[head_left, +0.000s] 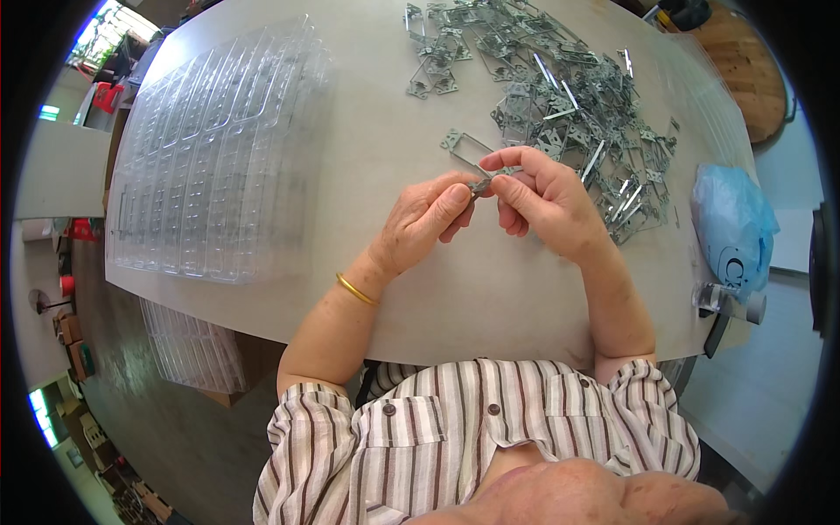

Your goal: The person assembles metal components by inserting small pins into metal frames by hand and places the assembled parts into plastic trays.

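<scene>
Over the table, my left hand (pixel 418 217) pinches a small stamped metal bracket (pixel 479 185) between thumb and fingers. My right hand (pixel 549 199) is closed on the same piece from the other side, thumb and forefinger meeting near it. Much of the bracket is hidden by the fingers. Just beyond the fingertips a thin metal frame with a perforated end (pixel 451 140) shows; I cannot tell whether it joins the held piece or lies on the table. A large heap of similar metal brackets (pixel 569 105) spreads from behind my hands toward the right.
Stacked clear plastic trays (pixel 214 157) with rows of compartments cover the table's left side. More clear trays (pixel 194 346) sit lower, beside the table. At the right edge are a blue plastic bag (pixel 737 223) and a clear bottle (pixel 726 302). A round wooden stool (pixel 739 74) stands beyond.
</scene>
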Action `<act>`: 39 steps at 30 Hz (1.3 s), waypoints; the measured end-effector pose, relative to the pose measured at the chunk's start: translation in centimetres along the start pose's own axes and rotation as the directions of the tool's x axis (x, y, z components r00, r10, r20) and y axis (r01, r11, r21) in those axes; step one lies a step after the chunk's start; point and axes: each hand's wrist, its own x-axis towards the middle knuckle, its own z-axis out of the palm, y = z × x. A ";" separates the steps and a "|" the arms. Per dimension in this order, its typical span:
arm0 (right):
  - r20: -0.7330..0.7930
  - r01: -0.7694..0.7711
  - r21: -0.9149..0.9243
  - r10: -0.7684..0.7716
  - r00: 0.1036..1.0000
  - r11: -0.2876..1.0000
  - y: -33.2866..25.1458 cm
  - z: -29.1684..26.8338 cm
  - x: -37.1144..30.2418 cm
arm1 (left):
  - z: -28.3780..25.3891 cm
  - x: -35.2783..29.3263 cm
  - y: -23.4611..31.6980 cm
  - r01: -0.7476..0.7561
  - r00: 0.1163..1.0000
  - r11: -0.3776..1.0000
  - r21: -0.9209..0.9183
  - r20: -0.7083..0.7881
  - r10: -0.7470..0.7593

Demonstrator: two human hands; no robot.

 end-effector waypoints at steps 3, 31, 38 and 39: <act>0.053 -0.107 0.155 0.100 0.994 0.982 -0.4 -0.3 0.3 | -0.2 0.0 0.1 -0.017 1.000 1.000 0.018 0.017 0.017; -0.172 0.525 -0.029 -0.522 0.836 0.851 1.8 0.9 0.3 | -0.2 0.3 0.1 0.099 0.990 0.925 -0.367 0.133 -0.053; 0.008 0.658 -0.613 -0.829 0.559 0.437 2.0 1.5 1.0 | 0.0 0.3 -0.5 0.093 0.986 0.883 -0.460 0.163 -0.018; 0.023 0.652 -0.640 -0.839 0.544 0.406 2.1 1.6 1.1 | -0.1 0.3 -0.7 0.092 0.986 0.884 -0.459 0.163 -0.018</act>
